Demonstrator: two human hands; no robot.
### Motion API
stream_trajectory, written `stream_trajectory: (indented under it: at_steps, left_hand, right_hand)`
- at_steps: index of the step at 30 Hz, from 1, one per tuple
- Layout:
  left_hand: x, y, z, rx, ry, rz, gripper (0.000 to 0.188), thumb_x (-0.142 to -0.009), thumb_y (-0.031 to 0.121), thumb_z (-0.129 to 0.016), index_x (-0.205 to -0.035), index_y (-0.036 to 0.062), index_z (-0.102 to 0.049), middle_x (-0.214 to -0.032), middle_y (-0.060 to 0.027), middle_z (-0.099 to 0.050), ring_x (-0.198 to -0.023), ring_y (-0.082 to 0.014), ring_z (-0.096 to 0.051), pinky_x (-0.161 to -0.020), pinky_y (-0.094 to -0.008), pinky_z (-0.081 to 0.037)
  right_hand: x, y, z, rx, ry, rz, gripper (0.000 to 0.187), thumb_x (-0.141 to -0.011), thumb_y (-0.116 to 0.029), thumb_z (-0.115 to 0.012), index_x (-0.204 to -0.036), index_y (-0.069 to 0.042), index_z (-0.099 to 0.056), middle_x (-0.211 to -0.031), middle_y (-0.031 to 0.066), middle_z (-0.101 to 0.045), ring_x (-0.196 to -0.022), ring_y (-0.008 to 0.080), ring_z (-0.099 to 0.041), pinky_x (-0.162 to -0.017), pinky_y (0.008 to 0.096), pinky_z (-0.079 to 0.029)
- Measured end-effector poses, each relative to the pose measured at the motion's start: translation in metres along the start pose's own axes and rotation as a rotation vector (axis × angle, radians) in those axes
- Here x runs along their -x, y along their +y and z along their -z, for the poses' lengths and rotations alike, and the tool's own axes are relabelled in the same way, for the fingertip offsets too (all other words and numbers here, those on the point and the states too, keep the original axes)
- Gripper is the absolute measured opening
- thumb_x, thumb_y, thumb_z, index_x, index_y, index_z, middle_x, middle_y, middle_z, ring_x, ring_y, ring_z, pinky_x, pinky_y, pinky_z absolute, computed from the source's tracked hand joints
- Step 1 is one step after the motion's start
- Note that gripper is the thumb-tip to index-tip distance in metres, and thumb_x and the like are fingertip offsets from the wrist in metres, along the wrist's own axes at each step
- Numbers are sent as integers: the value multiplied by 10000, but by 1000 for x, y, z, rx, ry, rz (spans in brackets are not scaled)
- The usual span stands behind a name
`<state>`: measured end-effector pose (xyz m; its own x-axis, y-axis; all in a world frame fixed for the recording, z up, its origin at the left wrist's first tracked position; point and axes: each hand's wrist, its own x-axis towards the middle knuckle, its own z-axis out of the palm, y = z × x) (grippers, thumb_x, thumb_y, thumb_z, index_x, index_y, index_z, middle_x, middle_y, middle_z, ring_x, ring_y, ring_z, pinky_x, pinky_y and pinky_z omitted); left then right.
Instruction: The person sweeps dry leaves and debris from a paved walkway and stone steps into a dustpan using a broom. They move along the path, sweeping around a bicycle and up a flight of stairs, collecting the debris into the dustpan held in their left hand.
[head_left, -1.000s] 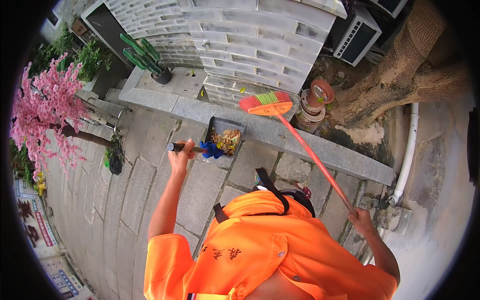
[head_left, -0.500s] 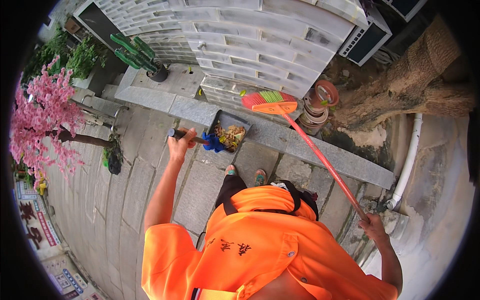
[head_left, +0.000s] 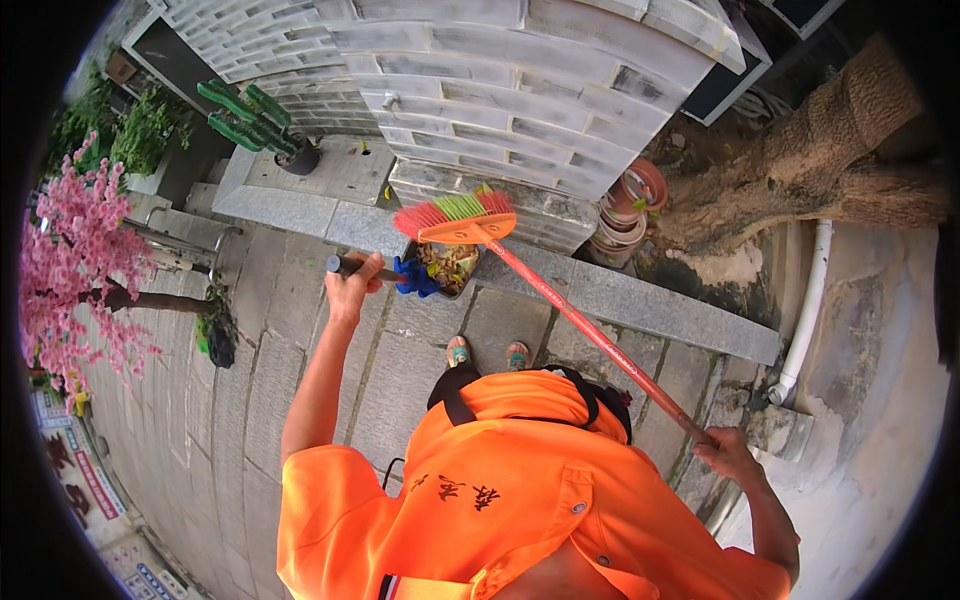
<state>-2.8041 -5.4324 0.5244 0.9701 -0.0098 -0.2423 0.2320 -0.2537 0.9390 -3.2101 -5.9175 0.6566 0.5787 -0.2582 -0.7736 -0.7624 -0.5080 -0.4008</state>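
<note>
My left hand (head_left: 350, 285) is closed round the dark handle of a long-handled dustpan. Its black pan (head_left: 470, 281) holds dry leaves (head_left: 446, 268), and blue cloth or plastic (head_left: 416, 277) is bunched on the handle near the pan. In my right hand (head_left: 727, 452) is the lower end of a red broom stick, gripped by closed fingers. The broom (head_left: 466, 232) has an orange head with red and green bristles, raised in front of me and hiding the far part of the pan.
A stone kerb (head_left: 640, 315) runs along a white-grey brick wall (head_left: 560, 95). Stacked flower pots (head_left: 628, 215) and a thick tree trunk (head_left: 800, 170) stand right. Left are a potted cactus (head_left: 258, 125) and a pink blossom tree (head_left: 90, 240). A white pipe (head_left: 806, 320) meets the ground right.
The broom head has swung left, from above the kerb near the pots to over the dustpan's far edge. My right hand has shifted slightly left. The left hand still holds the dustpan.
</note>
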Motion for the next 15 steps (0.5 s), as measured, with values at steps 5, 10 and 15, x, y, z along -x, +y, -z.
stream_trajectory:
  at_steps: [5, 10, 15]
  left_hand:
    - [1, -5, -8, 54, 7, -4, 234, -797, 213, -673, -741, -10, -629, -731, -98, -650, -533, -136, -583, -479, -250, -487]
    - [12, 1, -17, 99, 42, 6, 232, -795, 212, -679, -737, -8, -631, -713, -94, -647, -530, -139, -589, -480, -246, -487]
    - [26, 13, -17, 126, 56, 10, 236, -789, 203, -691, -730, -18, -632, -702, -93, -650, -531, -134, -593, -487, -242, -484]
  right_hand:
    - [-18, -17, 3, -133, -51, -51, 204, -804, -189, -657, -754, -11, -570, -546, 21, -501, -464, 104, -469, -421, 295, -363]
    - [-74, -34, -5, -91, -64, 40, 197, -817, -186, -640, -761, -11, -568, -555, 10, -496, -448, 87, -454, -395, 278, -341]
    - [-71, -39, -2, -283, -248, -69, 185, -841, -166, -610, -780, 1, -557, -556, -7, -472, -414, 69, -415, -361, 252, -310]
